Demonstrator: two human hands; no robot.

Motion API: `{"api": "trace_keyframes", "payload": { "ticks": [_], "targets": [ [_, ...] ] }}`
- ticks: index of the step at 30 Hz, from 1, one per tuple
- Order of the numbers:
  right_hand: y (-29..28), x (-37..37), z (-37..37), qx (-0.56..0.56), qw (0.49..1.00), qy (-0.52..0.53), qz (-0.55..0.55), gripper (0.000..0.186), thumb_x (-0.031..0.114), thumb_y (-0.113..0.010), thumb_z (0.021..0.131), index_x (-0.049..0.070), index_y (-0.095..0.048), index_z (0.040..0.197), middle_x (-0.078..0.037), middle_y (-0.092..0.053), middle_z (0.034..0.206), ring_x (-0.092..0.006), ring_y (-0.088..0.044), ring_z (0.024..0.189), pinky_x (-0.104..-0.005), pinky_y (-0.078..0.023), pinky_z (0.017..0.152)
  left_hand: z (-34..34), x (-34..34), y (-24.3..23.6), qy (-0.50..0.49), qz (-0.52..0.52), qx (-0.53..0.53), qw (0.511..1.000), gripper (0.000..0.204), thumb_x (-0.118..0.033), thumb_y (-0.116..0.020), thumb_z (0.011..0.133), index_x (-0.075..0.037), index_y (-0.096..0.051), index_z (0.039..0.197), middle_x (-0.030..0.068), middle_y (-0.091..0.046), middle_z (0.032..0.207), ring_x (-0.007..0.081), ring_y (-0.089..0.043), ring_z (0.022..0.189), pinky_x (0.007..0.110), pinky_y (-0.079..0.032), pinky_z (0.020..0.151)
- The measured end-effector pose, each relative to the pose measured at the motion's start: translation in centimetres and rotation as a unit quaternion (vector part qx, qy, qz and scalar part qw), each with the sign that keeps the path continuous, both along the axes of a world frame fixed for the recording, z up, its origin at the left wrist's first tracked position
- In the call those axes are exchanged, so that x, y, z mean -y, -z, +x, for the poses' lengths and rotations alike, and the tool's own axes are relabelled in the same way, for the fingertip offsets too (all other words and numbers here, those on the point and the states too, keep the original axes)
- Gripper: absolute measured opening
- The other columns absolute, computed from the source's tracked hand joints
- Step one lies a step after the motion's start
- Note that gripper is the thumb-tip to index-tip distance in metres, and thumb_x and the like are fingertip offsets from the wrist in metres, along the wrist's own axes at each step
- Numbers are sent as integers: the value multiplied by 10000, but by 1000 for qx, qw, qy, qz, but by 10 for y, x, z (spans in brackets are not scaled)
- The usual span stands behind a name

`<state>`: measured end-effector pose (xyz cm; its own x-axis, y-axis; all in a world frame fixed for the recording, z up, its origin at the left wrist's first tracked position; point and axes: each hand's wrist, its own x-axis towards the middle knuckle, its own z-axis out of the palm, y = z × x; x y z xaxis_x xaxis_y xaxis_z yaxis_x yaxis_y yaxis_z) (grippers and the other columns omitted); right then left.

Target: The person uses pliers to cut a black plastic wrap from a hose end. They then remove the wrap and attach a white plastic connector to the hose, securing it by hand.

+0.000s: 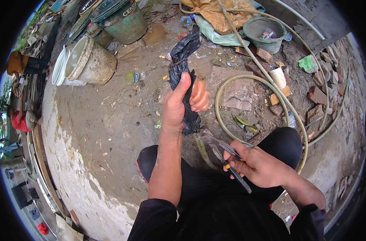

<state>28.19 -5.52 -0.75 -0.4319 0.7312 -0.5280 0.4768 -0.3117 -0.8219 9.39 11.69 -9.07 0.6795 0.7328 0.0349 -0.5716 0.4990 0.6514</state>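
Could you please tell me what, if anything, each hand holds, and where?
Left hand: black plastic bundle, around its nearer half. Right hand: black-handled metal tool, near its yellow band.

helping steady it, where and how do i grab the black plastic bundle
The bundle is probably best gripped by its far end, coming from the far side: it is long and narrow, the left hand wraps its middle, that end sticks out free, away from the tool in the right hand.
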Motion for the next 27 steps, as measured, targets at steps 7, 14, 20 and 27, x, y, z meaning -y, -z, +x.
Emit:
{"api": "trace_keyframes", "payload": {
  "ticks": [7,14,20,27],
  "targets": [
    [-4,-7,-4,-68,989,104,-85,152,164,-478,1131,25,-423,1161,-87,-638,816,-167,-681,645,-318,-555,565,3,1,-8,-70,18,-115,991,572,-506,-446,1133,-138,-383,699,-24,-343,608,108,-343,521,301,-300,528],
    [40,21,-47,5,978,199,57,169,68,-565,1061,-3,-423,1120,-169,-660,733,-366,-703,625,-477,-530,578,17,-2,4,-331,-177,-216,901,623,-520,-604,1067,-112,-423,632,25,-414,571,155,-414,499,354,-369,499],
    [55,18,-69,148,961,164,167,186,45,-581,1020,-16,-424,1098,-310,-660,840,-520,-671,767,-589,-517,643,25,-6,16,-442,-95,-344,823,564,-439,-633,1073,-105,-431,665,19,-431,580,163,-436,490,384,-411,483],
    [61,18,-47,-347,867,324,-153,134,95,-570,1088,108,-437,1101,-138,-649,995,-255,-694,716,-401,-594,575,4,-12,17,-162,-166,-43,972,621,-592,-460,1103,-150,-363,679,-31,-290,611,116,-278,522,299,-276,525]
  ]
}}
